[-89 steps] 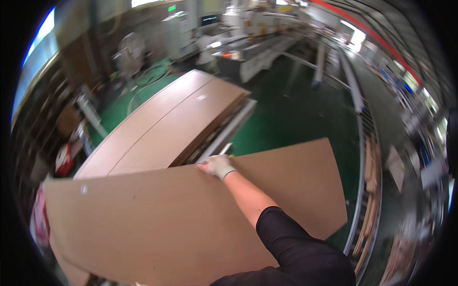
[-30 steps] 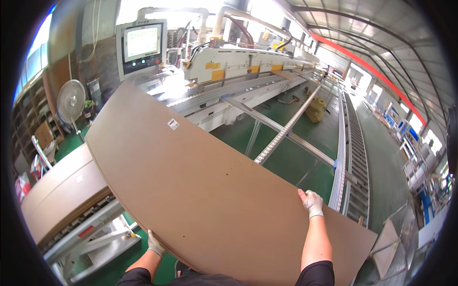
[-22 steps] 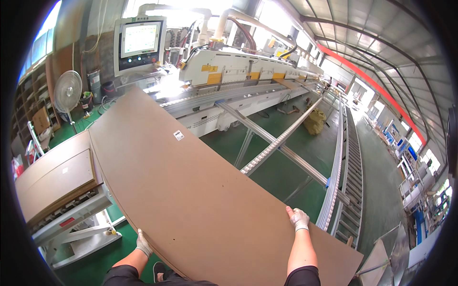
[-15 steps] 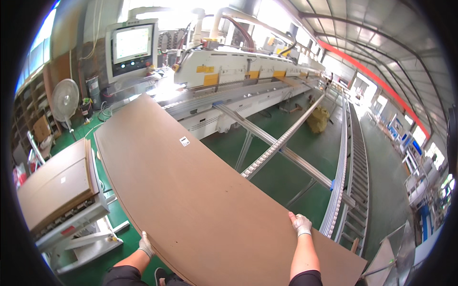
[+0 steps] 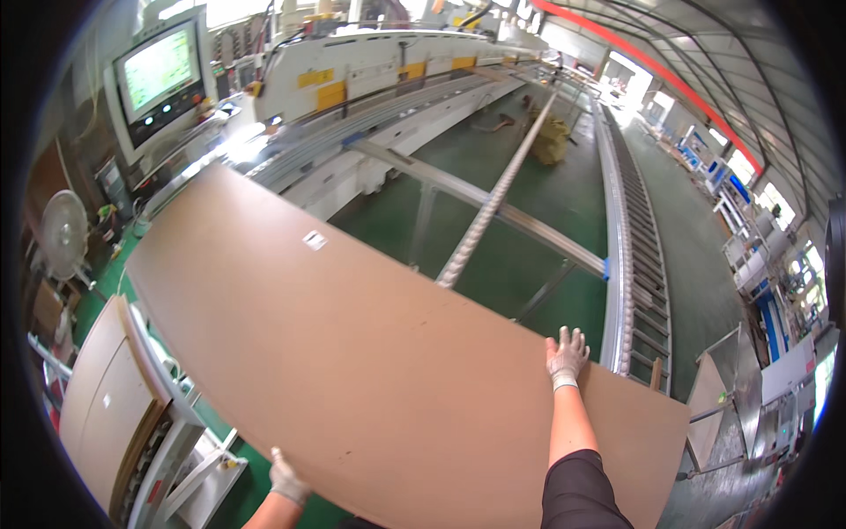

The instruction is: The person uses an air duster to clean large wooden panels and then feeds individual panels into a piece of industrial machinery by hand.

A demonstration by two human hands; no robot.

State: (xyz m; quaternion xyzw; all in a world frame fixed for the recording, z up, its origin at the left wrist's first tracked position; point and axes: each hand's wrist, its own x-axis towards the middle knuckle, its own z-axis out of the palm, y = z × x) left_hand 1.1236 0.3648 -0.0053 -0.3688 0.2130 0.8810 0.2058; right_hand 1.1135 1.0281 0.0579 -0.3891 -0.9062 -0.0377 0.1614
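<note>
A large brown flat panel (image 5: 352, 344) with a small white label (image 5: 315, 240) lies across the view, its far side over the rails of a machine. My left hand (image 5: 288, 476), in a pale glove, holds the panel's near edge, thumb on top and the other fingers hidden beneath. At the far edge, toward the right end, my right hand (image 5: 567, 357) rests on the panel, gloved and with fingers spread past the edge.
A long white machine (image 5: 379, 66) with a control screen (image 5: 160, 75) stands beyond the panel. Metal roller rails (image 5: 502, 189) extend away from it. More brown panels (image 5: 101, 397) lie stacked on a stand at left, near a fan (image 5: 66, 234). A roller conveyor (image 5: 648, 291) runs at right.
My right hand's fingers have gone from curled at the panel's edge to spread out. The view has turned, so the machine and screen appear farther left and higher.
</note>
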